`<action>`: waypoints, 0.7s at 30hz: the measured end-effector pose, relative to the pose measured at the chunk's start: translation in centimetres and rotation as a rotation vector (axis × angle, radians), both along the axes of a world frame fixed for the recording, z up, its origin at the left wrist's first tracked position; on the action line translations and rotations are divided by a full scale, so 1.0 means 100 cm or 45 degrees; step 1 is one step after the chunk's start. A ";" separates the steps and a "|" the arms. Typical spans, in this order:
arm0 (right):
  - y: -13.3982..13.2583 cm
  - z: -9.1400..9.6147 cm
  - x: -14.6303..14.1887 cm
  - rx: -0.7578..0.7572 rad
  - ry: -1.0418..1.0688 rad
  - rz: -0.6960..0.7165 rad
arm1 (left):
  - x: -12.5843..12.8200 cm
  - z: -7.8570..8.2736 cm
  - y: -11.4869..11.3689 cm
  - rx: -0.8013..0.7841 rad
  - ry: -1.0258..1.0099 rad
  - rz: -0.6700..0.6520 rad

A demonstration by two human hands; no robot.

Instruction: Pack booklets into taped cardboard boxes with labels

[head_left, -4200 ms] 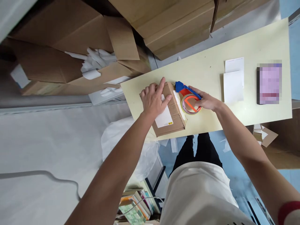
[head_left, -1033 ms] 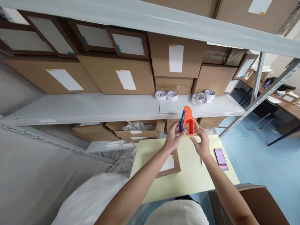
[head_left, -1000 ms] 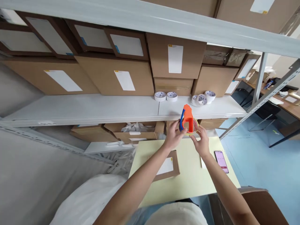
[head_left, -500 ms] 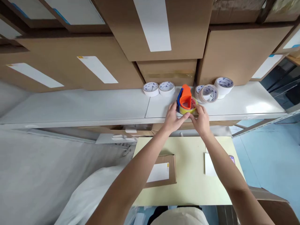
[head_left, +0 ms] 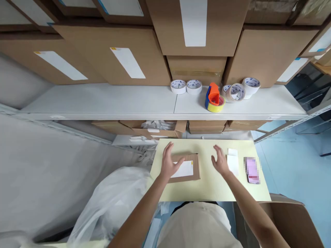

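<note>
My left hand (head_left: 169,162) is open, thumb and fingers apart, over the left part of a flat cardboard box (head_left: 197,168) with a white label (head_left: 186,168). My right hand (head_left: 220,161) is also open and holds nothing; it hovers over the pale yellow table (head_left: 207,189), left of some white paper (head_left: 233,164). On the shelf behind stands an orange and blue tape dispenser (head_left: 213,93), with a yellow tape roll (head_left: 216,107) at its base. Neither hand touches the dispenser.
White tape rolls (head_left: 178,86) and a clear tape roll (head_left: 236,92) sit on the grey shelf (head_left: 129,100). Large cartons (head_left: 199,24) are stacked above. A phone (head_left: 252,170) lies at the table's right. An open carton (head_left: 289,220) and a white plastic bag (head_left: 113,196) flank the table.
Both my hands have let go of the tape dispenser, leaving it on the shelf. They have drawn back toward me and apart, over the table. The view has shifted slightly.
</note>
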State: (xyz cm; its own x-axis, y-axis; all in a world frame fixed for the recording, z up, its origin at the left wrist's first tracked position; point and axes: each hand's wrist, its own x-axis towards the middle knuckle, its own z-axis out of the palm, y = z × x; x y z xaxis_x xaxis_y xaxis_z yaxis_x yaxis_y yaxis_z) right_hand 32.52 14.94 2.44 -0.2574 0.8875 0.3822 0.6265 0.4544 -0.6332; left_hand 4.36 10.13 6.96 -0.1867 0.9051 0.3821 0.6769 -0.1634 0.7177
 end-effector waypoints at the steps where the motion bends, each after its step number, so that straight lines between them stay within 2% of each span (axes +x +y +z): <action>1: -0.024 -0.022 -0.001 -0.154 -0.020 0.050 | -0.013 -0.023 -0.026 -0.090 -0.062 0.068; 3: -0.065 -0.059 -0.007 -0.444 -0.036 0.117 | -0.033 -0.067 -0.071 -0.290 -0.220 0.224; 5: -0.093 -0.083 -0.019 -0.667 -0.006 0.174 | -0.043 -0.099 -0.099 -0.497 -0.422 0.365; 6: -0.102 -0.091 -0.026 -0.751 0.030 0.194 | -0.043 -0.110 -0.107 -0.570 -0.533 0.373; 8: -0.114 -0.099 -0.040 -0.883 0.142 0.196 | -0.039 -0.120 -0.114 -0.634 -0.728 0.284; 11: -0.124 -0.100 -0.053 -1.030 0.346 0.065 | -0.028 -0.116 -0.112 -0.606 -0.861 0.158; 14: -0.130 -0.088 -0.051 -1.075 0.519 -0.119 | -0.024 -0.104 -0.110 -0.571 -0.840 0.100; 17: -0.133 -0.065 -0.039 -0.959 0.611 -0.183 | -0.024 -0.092 -0.112 -0.525 -0.752 0.023; 21: -0.136 -0.033 -0.029 -0.772 0.520 -0.226 | -0.023 -0.085 -0.114 -0.538 -0.564 0.046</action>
State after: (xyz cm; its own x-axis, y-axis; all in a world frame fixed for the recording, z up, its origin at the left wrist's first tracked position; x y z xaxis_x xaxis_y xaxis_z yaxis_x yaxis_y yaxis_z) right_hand 29.59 1.33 -0.86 -0.0337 0.9878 -0.1523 0.3196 -0.1338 -0.9381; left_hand 2.04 -1.29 -1.53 -0.2791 0.9515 -0.1291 0.2995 0.2140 0.9298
